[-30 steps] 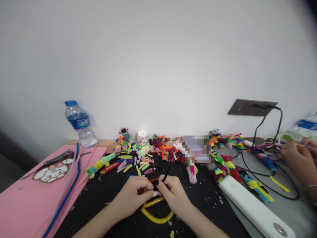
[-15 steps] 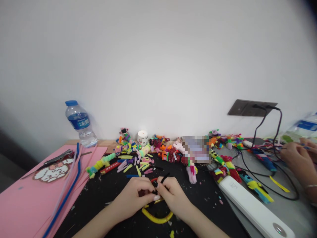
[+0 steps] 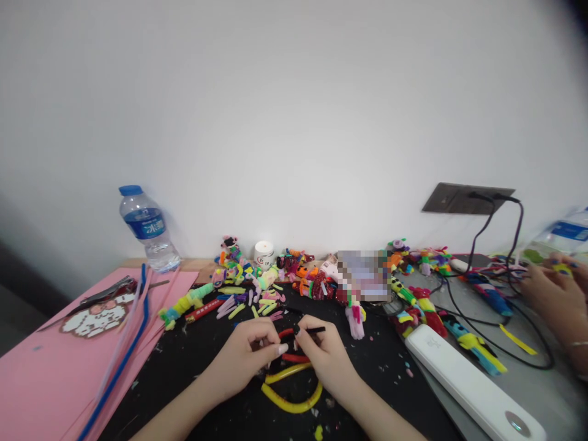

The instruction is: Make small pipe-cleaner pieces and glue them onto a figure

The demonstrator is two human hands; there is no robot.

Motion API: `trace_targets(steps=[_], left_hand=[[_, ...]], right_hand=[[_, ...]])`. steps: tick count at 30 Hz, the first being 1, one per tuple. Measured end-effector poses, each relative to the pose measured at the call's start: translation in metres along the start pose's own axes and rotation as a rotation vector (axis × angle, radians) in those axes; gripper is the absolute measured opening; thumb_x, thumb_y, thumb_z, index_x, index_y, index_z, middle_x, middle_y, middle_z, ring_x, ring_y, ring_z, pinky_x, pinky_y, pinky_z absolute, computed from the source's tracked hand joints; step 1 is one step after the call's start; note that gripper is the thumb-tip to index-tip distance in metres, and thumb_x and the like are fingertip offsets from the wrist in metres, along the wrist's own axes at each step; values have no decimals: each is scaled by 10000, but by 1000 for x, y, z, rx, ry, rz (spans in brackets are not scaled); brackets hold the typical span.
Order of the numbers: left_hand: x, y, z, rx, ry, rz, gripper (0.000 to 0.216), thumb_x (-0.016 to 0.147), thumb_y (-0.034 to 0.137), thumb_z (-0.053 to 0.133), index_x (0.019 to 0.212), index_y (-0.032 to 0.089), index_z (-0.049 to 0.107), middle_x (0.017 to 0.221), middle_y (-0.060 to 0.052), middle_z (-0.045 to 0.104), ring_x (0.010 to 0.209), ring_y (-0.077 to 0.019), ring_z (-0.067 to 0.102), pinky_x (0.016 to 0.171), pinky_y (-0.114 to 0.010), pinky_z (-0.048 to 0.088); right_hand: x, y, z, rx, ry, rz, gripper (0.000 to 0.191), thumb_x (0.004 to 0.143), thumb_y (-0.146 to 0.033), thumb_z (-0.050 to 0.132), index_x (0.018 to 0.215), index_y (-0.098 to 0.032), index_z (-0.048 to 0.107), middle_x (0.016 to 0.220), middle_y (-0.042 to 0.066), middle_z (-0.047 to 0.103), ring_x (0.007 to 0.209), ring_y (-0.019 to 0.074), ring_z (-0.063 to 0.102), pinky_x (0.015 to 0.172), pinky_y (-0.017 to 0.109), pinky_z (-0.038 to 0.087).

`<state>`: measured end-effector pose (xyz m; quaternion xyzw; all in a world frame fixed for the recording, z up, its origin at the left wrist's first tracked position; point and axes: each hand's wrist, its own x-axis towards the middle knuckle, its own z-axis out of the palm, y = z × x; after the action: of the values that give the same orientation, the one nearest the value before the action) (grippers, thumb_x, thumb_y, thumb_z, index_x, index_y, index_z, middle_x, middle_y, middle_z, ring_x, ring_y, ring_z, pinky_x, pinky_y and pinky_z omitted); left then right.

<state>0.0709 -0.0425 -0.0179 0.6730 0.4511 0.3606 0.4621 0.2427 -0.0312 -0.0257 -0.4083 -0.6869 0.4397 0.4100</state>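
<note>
My right hand (image 3: 324, 350) pinches a short black pipe cleaner (image 3: 316, 330) between thumb and forefinger; its free end points right. A small gap to the left, my left hand (image 3: 248, 354) is closed in a pinch, and whatever lies between its fingertips is too small to make out. Between and behind the hands, a red pipe cleaner (image 3: 294, 358) shows in part. Just below them a bent yellow pipe cleaner (image 3: 294, 407) rests on the black mat (image 3: 184, 392).
Pipe-cleaner dolls (image 3: 316, 286) and cut pieces (image 3: 269, 303) line the back. Left are pink sheets (image 3: 41, 361), pliers-like tool (image 3: 108, 293) and a water bottle (image 3: 146, 226). A white device (image 3: 473, 383), black cables (image 3: 549, 343) and another person's hands (image 3: 549, 291) are at right.
My hands have moved apart, uncovering more of the red and yellow pipe cleaners. The black piece has tipped from slanting upward to nearly level. At right, the other person's hands have shifted and show something yellow.
</note>
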Motion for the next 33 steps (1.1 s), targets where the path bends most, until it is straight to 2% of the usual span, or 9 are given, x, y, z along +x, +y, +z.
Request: trace_targets(steps=[3,5,8,13,17,23,26,33], left_hand=[[3,-4,-2,-116,113,-13,255,762,302,580,574,152,494,567,47,472,508,-85,467,511,-195,372],[4,-7,-3,-181,146,-55,238,758,311,587,603,155,496,543,51,495,512,-91,497,527,-201,395],[5,-11,-1,-258,91,-113,161,746,288,606,707,156,521,571,48,543,530,-105,553,541,-219,444],[4,-14,3,-312,31,-73,201,730,202,613,898,180,505,654,55,565,581,-131,623,548,-242,496],[2,-10,2,-255,74,-50,139,726,171,601,863,169,573,596,57,581,551,-120,627,567,-226,488],[4,-2,-1,-303,221,-172,131,645,241,671,743,159,701,638,-14,706,577,-185,671,589,-279,527],[5,0,-1,-349,261,-178,121,601,253,703,688,169,711,657,-13,717,572,-201,678,585,-291,537],[5,-2,-1,-335,306,-217,99,616,262,697,650,170,687,604,4,695,576,-199,683,572,-263,523]], right_hand=[[1,-3,-2,34,10,28,265,830,-218,482,580,-146,531,544,-31,459,526,95,409,505,204,307],[1,-3,-2,40,-7,46,265,833,-229,481,589,-142,539,527,-37,440,509,91,391,497,206,296],[1,0,-2,66,2,63,273,842,-257,475,598,-144,526,520,-43,421,495,88,373,483,206,280],[2,6,-1,86,-6,66,271,851,-274,469,618,-147,520,529,-44,419,487,82,356,474,201,279],[2,8,-1,65,-10,59,266,853,-260,468,620,-145,525,528,-45,419,493,82,367,478,199,284],[2,5,-2,0,-12,45,260,852,-231,462,617,-145,532,527,-41,441,504,85,388,487,197,289],[1,3,-1,-26,-12,36,263,851,-228,462,615,-141,541,521,-39,443,496,85,390,481,195,289],[-2,-1,-1,-146,-32,-44,278,855,-179,446,608,-139,568,526,-27,477,514,95,448,501,196,331]])
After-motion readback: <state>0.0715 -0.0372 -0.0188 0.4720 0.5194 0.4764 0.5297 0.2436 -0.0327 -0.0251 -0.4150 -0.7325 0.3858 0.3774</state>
